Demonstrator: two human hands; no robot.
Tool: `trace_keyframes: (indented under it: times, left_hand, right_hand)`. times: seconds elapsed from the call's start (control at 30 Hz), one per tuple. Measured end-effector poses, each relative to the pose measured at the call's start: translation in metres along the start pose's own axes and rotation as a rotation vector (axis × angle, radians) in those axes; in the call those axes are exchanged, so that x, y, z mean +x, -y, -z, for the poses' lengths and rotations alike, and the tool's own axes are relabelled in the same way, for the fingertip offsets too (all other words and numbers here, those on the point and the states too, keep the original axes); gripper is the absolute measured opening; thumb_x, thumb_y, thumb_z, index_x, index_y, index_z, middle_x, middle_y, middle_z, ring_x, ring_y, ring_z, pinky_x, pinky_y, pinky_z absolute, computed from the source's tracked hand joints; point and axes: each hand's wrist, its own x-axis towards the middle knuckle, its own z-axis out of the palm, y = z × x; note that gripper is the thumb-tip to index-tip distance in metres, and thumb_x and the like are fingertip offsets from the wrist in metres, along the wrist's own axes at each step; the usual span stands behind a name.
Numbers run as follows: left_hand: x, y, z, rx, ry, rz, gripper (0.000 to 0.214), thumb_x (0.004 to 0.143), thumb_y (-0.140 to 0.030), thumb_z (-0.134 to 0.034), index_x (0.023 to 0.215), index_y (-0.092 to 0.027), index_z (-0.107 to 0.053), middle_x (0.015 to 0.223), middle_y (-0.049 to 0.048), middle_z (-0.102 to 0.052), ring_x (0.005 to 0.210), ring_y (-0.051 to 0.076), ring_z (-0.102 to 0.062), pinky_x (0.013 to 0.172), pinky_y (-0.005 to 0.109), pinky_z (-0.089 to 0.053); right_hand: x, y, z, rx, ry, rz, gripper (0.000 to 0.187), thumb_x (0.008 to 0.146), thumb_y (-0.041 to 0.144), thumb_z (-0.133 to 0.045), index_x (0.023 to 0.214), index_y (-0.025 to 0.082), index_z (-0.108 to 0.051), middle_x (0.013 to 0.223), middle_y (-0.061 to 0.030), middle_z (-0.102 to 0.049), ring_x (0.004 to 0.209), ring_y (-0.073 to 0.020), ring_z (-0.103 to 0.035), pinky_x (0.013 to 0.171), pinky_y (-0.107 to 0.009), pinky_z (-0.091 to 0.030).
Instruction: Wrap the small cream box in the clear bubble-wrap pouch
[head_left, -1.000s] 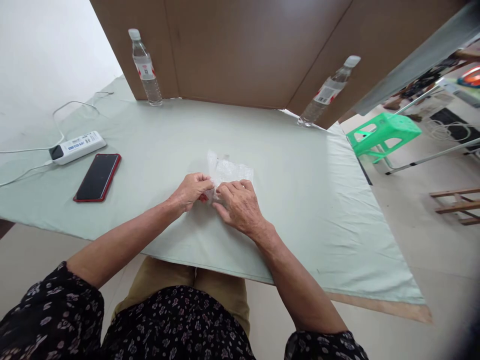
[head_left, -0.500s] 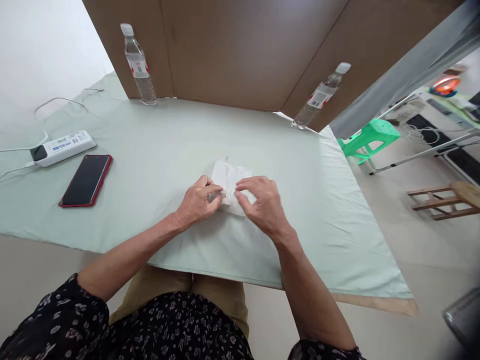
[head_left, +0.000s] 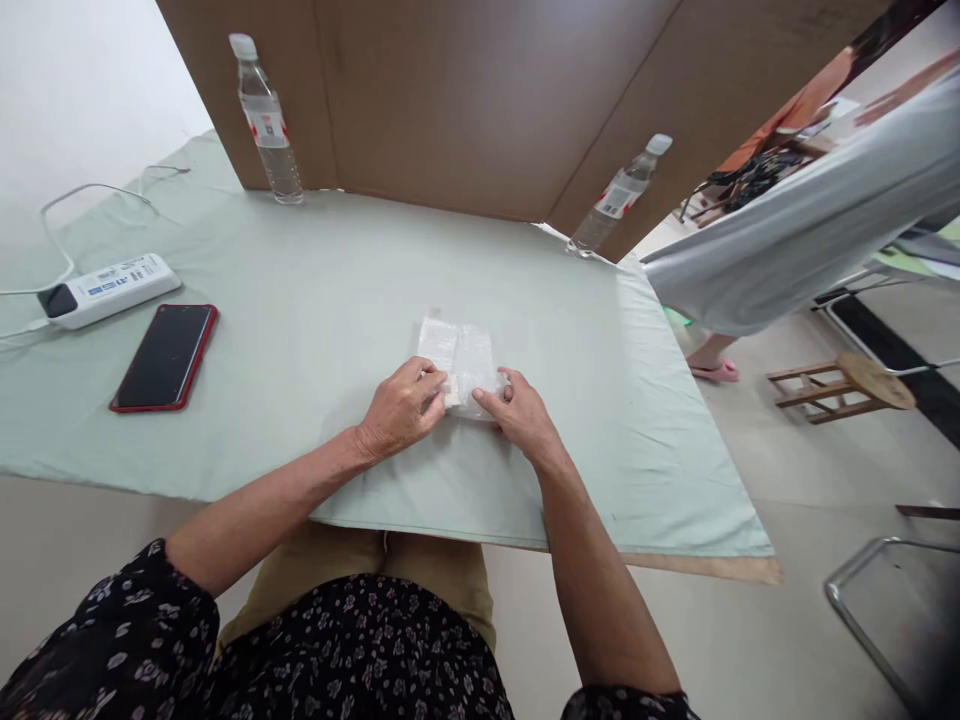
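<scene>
A small piece of clear, whitish plastic that looks like bubble wrap (head_left: pixel 472 358) lies on the pale green tablecloth (head_left: pixel 322 290) in front of me. Its left half looks whiter and thicker; whether anything is inside, I cannot tell. My left hand (head_left: pixel 403 405) is closed in a pinch at its near left part, thumb and index finger together. At the near right corner, my right hand (head_left: pixel 523 412) grips the plastic between thumb and fingers. The fingertips of both hands partly hide its edges.
A red-cased phone (head_left: pixel 165 358) and a white power strip (head_left: pixel 112 290) with cables lie at left. Water bottles (head_left: pixel 270 125) (head_left: pixel 619 198) stand against a brown cardboard screen (head_left: pixel 465 110). Right of the table are a wooden stool (head_left: pixel 844 385) and a person in a light grey garment (head_left: pixel 780 250).
My right hand has come down and closed on the plastic's right edge, which now lies flatter. My left hand stays at its left part. A person in grey has moved in at right, covering the green stool.
</scene>
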Motion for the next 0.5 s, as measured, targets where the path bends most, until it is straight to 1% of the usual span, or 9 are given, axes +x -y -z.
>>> trace_keyframes:
  times: [0.07, 0.17, 0.27, 0.37, 0.43, 0.5]
  left_hand:
    - [0.0, 0.0, 0.0, 0.024, 0.003, 0.006, 0.021, 0.09, -0.019, -0.052, 0.103, -0.018, -0.068, 0.102, 0.0092, -0.065, 0.088, 0.018, -0.062, 0.078, 0.028, -0.051]
    - [0.001, 0.0, 0.0, 0.08, 0.003, -0.006, 0.018, 0.088, -0.019, -0.054, 0.099, -0.018, -0.069, 0.101, 0.0092, -0.067, 0.089, 0.019, -0.062, 0.077, 0.03, -0.05]
    - [0.002, 0.001, 0.001, 0.11, 0.0, -0.029, 0.017, 0.088, -0.019, -0.055, 0.098, -0.018, -0.069, 0.101, 0.0097, -0.067, 0.09, 0.02, -0.061, 0.078, 0.031, -0.049]
    - [0.003, 0.002, 0.0, 0.114, 0.001, -0.033, 0.016, 0.089, -0.02, -0.056, 0.097, -0.018, -0.07, 0.101, 0.0095, -0.067, 0.089, 0.02, -0.06, 0.076, 0.031, -0.049]
    - [0.003, 0.002, -0.002, 0.126, 0.002, -0.039, 0.015, 0.089, -0.021, -0.057, 0.096, -0.019, -0.07, 0.1, 0.0087, -0.067, 0.089, 0.02, -0.06, 0.075, 0.03, -0.049]
    - [0.004, 0.003, -0.003, 0.129, 0.007, -0.046, 0.015, 0.089, -0.021, -0.057, 0.095, -0.02, -0.07, 0.1, 0.008, -0.067, 0.088, 0.019, -0.06, 0.075, 0.029, -0.049]
  right_hand:
    - [0.004, 0.0, -0.005, 0.076, -0.025, 0.014, 0.08, 0.076, 0.054, -0.069, 0.14, 0.01, -0.05, 0.092, -0.0087, -0.07, 0.081, -0.0241, -0.067, 0.069, -0.036, -0.053]
    - [0.007, 0.002, -0.011, 0.157, -0.071, 0.063, 0.079, 0.073, 0.047, -0.071, 0.14, 0.011, -0.049, 0.095, -0.0093, -0.071, 0.082, -0.0237, -0.066, 0.074, -0.038, -0.054]
    - [0.004, 0.009, -0.014, 0.098, -0.142, 0.121, 0.078, 0.074, 0.04, -0.068, 0.143, 0.012, -0.046, 0.081, -0.0033, -0.068, 0.072, -0.021, -0.061, 0.075, -0.038, -0.052]
    - [-0.001, 0.019, -0.017, 0.04, -0.193, 0.166, 0.076, 0.078, 0.037, -0.063, 0.146, 0.012, -0.044, 0.067, 0.0041, -0.057, 0.061, -0.0172, -0.052, 0.069, -0.036, -0.049]
    - [-0.003, 0.025, -0.018, 0.074, -0.197, 0.182, 0.075, 0.079, 0.037, -0.062, 0.147, 0.011, -0.044, 0.065, 0.0061, -0.053, 0.059, -0.0157, -0.05, 0.068, -0.034, -0.048]
    - [-0.004, 0.03, -0.02, 0.139, -0.182, 0.186, 0.075, 0.079, 0.038, -0.062, 0.147, 0.011, -0.044, 0.065, 0.0065, -0.052, 0.06, -0.0149, -0.05, 0.068, -0.033, -0.049]
